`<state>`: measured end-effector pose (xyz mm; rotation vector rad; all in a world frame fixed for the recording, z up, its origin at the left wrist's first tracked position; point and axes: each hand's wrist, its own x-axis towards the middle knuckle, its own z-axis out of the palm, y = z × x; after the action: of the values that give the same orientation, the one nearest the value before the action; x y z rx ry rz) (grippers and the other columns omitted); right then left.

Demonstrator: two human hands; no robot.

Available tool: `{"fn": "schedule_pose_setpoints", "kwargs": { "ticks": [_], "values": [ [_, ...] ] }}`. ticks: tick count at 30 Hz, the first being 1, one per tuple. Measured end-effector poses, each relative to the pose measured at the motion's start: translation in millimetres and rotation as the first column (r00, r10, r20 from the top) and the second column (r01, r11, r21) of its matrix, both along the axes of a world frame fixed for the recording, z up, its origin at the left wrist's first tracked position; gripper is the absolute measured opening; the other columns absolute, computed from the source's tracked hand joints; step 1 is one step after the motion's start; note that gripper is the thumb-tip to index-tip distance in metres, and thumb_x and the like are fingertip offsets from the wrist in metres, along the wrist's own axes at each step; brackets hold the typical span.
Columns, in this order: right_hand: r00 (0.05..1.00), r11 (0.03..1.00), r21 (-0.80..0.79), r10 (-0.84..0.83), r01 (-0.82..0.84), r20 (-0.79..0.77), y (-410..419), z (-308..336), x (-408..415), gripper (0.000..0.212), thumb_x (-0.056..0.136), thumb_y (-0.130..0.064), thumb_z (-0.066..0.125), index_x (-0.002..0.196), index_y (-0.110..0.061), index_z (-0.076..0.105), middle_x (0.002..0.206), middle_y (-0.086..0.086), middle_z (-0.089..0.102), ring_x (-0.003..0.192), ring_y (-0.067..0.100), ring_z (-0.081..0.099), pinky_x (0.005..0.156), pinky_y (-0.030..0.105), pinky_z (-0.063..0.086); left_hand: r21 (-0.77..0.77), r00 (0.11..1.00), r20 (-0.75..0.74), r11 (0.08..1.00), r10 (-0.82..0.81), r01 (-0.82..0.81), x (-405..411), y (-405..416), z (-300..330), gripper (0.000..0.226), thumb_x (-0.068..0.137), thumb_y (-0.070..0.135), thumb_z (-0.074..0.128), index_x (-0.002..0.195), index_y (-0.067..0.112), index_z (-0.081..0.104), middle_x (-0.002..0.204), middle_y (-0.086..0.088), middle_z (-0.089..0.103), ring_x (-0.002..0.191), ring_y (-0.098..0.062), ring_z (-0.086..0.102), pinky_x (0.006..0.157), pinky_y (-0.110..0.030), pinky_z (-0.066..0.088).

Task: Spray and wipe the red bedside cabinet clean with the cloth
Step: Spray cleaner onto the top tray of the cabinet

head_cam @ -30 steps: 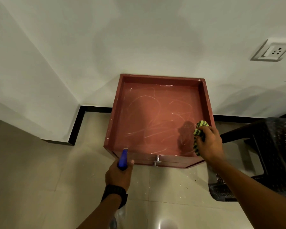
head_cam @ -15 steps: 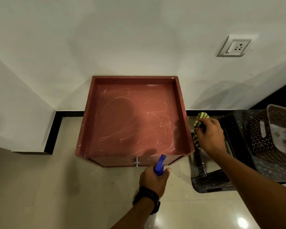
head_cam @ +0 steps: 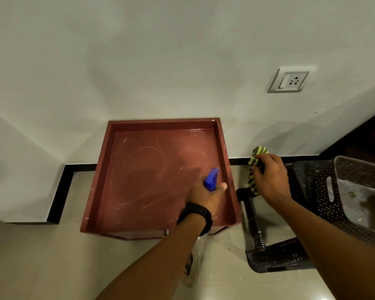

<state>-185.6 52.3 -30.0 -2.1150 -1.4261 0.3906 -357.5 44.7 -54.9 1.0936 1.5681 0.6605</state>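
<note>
The red bedside cabinet (head_cam: 143, 182) stands against the white wall, its recessed top streaked with pale smears. My left hand (head_cam: 206, 195) hovers over the top's right front part, gripping a spray bottle with a blue nozzle (head_cam: 212, 179) that points toward the back; the clear bottle body (head_cam: 195, 263) hangs below my wrist. My right hand (head_cam: 271, 178) is off the cabinet's right side, closed on a bunched green-and-black striped cloth (head_cam: 254, 167), held in the air above the floor.
A dark perforated plastic chair or stool (head_cam: 301, 252) stands right of the cabinet, with a dark basket (head_cam: 355, 191) beyond it. A wall socket (head_cam: 289, 80) is above right. Tiled floor (head_cam: 41, 267) lies to the front and left, and a wall corner juts out at left.
My left hand has lifted the spray bottle from in front of the cabinet up over its top. My right hand with the cloth stays beside the cabinet's right edge.
</note>
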Motion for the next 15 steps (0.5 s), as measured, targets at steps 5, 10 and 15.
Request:
{"fn": "schedule_pose_setpoints", "kwargs": {
  "ticks": [5, 10, 15],
  "values": [
    [1.0, 1.0, 0.025, 0.004, -0.004, 0.003, 24, 5, 8, 0.03, 0.093, -0.011, 0.058, 0.122, -0.01, 0.058, 0.132, 0.012, 0.048, 0.112, 0.026, 0.05, 0.087, 0.025, 0.036, 0.058, 0.998, -0.032, 0.997, 0.054, -0.052, 10, 53, 22, 0.026, 0.076, 0.042, 0.069, 0.067, 0.027, 0.051, 0.055, 0.009, 0.047, 0.048, -0.012, 0.046, 0.052, -0.024, 0.04],
    [0.999, 0.999, 0.044, 0.032, -0.032, -0.003, 48, 6, 15, 0.029, 0.093, -0.011, 0.058, 0.122, -0.008, 0.058, 0.131, 0.013, 0.049, 0.11, 0.026, 0.053, 0.088, 0.024, 0.037, 0.066, 0.994, -0.081, 0.996, 0.071, -0.066, 15, 89, 34, 0.031, 0.076, 0.042, 0.068, 0.061, 0.025, 0.048, 0.051, 0.007, 0.043, 0.044, -0.012, 0.041, 0.047, -0.022, 0.034],
    [0.998, 0.998, 0.031, 0.057, -0.057, 0.001, 63, 2, 18, 0.029, 0.092, -0.012, 0.058, 0.122, -0.008, 0.059, 0.131, 0.014, 0.049, 0.111, 0.029, 0.053, 0.09, 0.029, 0.04, 0.045, 0.993, -0.105, 0.997, 0.06, -0.056, 15, 105, 35, 0.029, 0.078, 0.043, 0.068, 0.066, 0.025, 0.049, 0.057, 0.006, 0.047, 0.049, -0.012, 0.044, 0.047, -0.022, 0.034]
  ]
}}
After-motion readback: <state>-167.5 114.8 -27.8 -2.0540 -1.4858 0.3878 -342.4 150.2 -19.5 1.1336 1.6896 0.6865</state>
